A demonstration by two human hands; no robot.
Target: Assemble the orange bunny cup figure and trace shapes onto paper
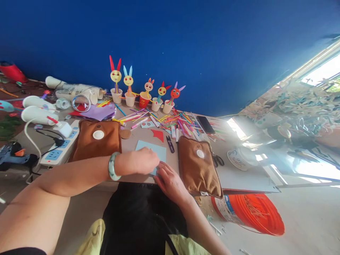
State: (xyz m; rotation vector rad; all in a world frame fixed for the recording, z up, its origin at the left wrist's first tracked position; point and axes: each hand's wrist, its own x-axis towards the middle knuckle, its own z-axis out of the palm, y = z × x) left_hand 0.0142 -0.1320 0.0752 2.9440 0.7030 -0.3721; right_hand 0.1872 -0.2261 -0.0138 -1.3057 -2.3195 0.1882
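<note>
A square sheet of light blue paper (160,150) lies near the table's front edge, its lower part covered by both hands. My left hand (145,161), with a green bangle at the wrist, rests over the paper with its fingers curled in; what they hold, if anything, is hidden. Against the paper's lower right corner, my right hand (170,180) lies with fingers stretched forward and thumb apart, touching the left fingertips. Just beyond the paper are a red paper scrap (158,135) and a dark cutter-like tool (170,144).
Brown cushioned pouches flank the paper, one left (87,141) and one right (195,170). Behind lie scattered markers (183,125), a phone (205,124) and several rabbit figures in cups (145,101). A power strip (60,148) sits left; an orange bucket (255,212) stands below right.
</note>
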